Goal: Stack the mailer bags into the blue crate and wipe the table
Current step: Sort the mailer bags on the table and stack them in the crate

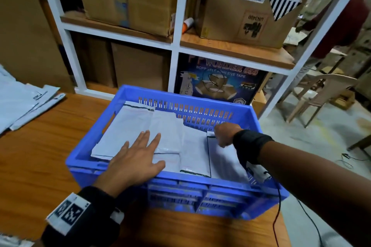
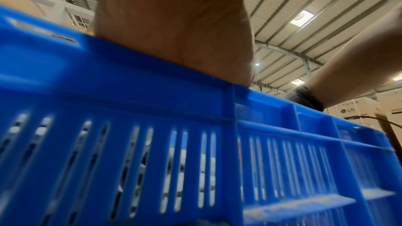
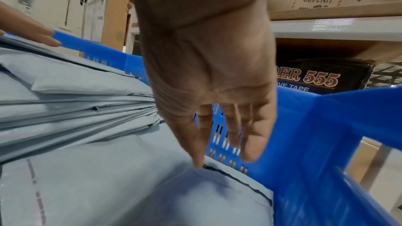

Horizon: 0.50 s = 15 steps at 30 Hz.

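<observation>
Stacking step, not wiping yet. The blue crate [image 1: 96, 138] sits at the table's right end, close to the near edge, and it already holds several grey mailer bags [image 1: 128, 126] laid flat and overlapping across its floor. Your left hand [image 1: 138, 158] lies flat with fingers spread and straight on the bags near the crate's front wall, pressing, gripping nothing. Your right hand [image 1: 224, 133] is at the crate's far right corner; the wrist view shows its fingers [image 3: 250, 145] pointing down, mostly straight, one fingertip touching the edge of the rightmost bag [image 3: 152, 186], not wrapped round it. So both hands are relaxed-open, tamping the bags into place.

More mailer bags [image 1: 22, 106] lie in a loose heap at the table's [image 1: 50, 156] far left corner, well apart from the crate. A few more bag edges peek in at the near left corner.

Next, judging by this: finish squaring the right bag against the crate wall, lift both hands out, reach left for the heap, bring it over. The bags are slippery and floppy, so take them as a bunch. No cloth in view; wiping comes later.
</observation>
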{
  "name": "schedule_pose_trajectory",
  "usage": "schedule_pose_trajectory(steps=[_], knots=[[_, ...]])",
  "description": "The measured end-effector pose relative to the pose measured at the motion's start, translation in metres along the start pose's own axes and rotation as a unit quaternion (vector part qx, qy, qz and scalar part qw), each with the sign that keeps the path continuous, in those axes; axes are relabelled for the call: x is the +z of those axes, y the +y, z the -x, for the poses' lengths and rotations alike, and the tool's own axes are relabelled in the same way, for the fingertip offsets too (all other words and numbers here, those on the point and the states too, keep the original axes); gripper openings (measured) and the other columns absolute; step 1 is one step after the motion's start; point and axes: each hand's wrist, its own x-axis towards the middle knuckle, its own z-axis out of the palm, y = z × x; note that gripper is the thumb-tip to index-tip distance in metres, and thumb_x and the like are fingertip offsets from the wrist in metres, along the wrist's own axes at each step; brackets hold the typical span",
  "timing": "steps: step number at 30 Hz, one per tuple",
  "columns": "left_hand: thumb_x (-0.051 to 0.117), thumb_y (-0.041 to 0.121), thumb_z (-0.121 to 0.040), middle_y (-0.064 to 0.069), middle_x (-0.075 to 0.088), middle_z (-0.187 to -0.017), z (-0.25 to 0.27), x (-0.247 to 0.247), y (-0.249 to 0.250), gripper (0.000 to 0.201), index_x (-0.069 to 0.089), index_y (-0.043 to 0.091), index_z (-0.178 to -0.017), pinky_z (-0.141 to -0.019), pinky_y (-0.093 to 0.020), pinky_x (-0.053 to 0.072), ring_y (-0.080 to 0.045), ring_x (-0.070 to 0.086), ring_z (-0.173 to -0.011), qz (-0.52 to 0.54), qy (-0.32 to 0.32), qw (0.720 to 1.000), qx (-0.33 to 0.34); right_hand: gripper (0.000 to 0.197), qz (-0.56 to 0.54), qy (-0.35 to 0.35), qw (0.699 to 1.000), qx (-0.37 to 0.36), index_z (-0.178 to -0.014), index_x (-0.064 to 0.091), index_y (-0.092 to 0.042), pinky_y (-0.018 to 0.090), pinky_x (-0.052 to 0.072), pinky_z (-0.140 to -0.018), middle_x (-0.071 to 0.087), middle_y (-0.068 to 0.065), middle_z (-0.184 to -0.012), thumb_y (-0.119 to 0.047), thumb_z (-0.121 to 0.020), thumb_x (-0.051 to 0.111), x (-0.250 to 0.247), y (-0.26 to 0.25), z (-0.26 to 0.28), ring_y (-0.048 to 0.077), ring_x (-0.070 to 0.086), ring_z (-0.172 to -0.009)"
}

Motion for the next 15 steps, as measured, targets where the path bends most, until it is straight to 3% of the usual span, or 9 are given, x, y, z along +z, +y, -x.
schedule_pose_trajectory(steps=[2,5,7,10,12,14,15], knots=[[0.034,0.059,-0.094,0.001,-0.018,-0.163,0.000,0.000,0.000,0.079,-0.013,0.035,-0.154,-0.122,-0.043,0.001,-0.013,-0.015,-0.150,-0.001,-0.008,1.000,-0.004,0.023,-0.030,-0.084,0.996,-0.011,-0.091,0.065,-0.013,0.025,0.047,-0.059,0.062,0.005,-0.074,-0.012,-0.073,0.080,0.004,-0.006,-0.010,0.022,0.059,-0.072],[0.033,0.058,-0.094,0.001,-0.017,-0.163,-0.001,-0.001,0.000,0.078,-0.011,0.036,-0.154,-0.122,-0.044,0.001,-0.013,-0.014,-0.150,-0.010,-0.013,1.000,-0.006,0.030,-0.028,-0.191,0.981,-0.025,-0.070,0.070,-0.010,0.023,0.049,-0.059,0.065,0.007,-0.079,-0.024,-0.051,0.090,0.024,-0.007,-0.018,0.020,0.059,-0.072],[0.031,0.058,-0.094,0.001,-0.016,-0.163,-0.001,0.000,0.000,0.077,-0.011,0.036,-0.155,-0.122,-0.045,0.001,-0.013,-0.014,-0.150,-0.014,-0.015,1.000,-0.002,0.044,-0.042,-0.182,0.982,-0.013,-0.081,0.073,-0.017,0.027,0.055,-0.068,0.069,0.004,-0.086,-0.025,-0.041,0.090,0.036,-0.005,-0.021,0.021,0.065,-0.077],[0.030,0.056,-0.094,0.000,-0.014,-0.164,-0.001,-0.001,0.000,0.075,-0.010,0.036,-0.155,-0.122,-0.046,0.001,-0.014,-0.013,-0.150,-0.018,-0.019,1.000,0.003,0.067,-0.048,-0.119,0.992,-0.004,-0.111,0.066,-0.015,0.030,0.055,-0.077,0.068,0.006,-0.110,-0.025,-0.050,0.092,0.037,-0.005,-0.017,0.026,0.066,-0.099],[0.030,0.055,-0.095,0.000,-0.012,-0.164,0.000,-0.001,0.000,0.074,-0.008,0.036,-0.155,-0.122,-0.046,0.001,-0.014,-0.012,-0.150,-0.017,-0.021,1.000,0.005,0.057,-0.071,-0.127,0.989,-0.004,-0.104,0.068,-0.014,0.029,0.053,-0.074,0.068,0.008,-0.109,-0.021,-0.053,0.091,0.037,-0.002,-0.019,0.026,0.066,-0.098],[0.031,0.054,-0.095,0.000,-0.011,-0.164,-0.001,-0.002,0.000,0.073,-0.006,0.036,-0.156,-0.122,-0.046,0.001,-0.014,-0.011,-0.151,-0.016,-0.023,1.000,0.006,0.025,-0.135,-0.167,0.976,-0.026,-0.076,0.076,-0.014,0.024,0.055,-0.064,0.075,0.006,-0.087,-0.008,-0.054,0.085,0.041,0.004,-0.017,0.022,0.068,-0.076],[0.031,0.054,-0.095,0.000,-0.010,-0.164,-0.001,-0.002,0.000,0.072,-0.004,0.036,-0.156,-0.122,-0.046,0.001,-0.014,-0.011,-0.151,-0.018,-0.022,1.000,0.005,0.019,-0.150,-0.184,0.971,-0.041,-0.065,0.077,-0.017,0.021,0.055,-0.058,0.075,0.006,-0.079,-0.003,-0.053,0.081,0.043,0.008,-0.014,0.019,0.068,-0.067]])
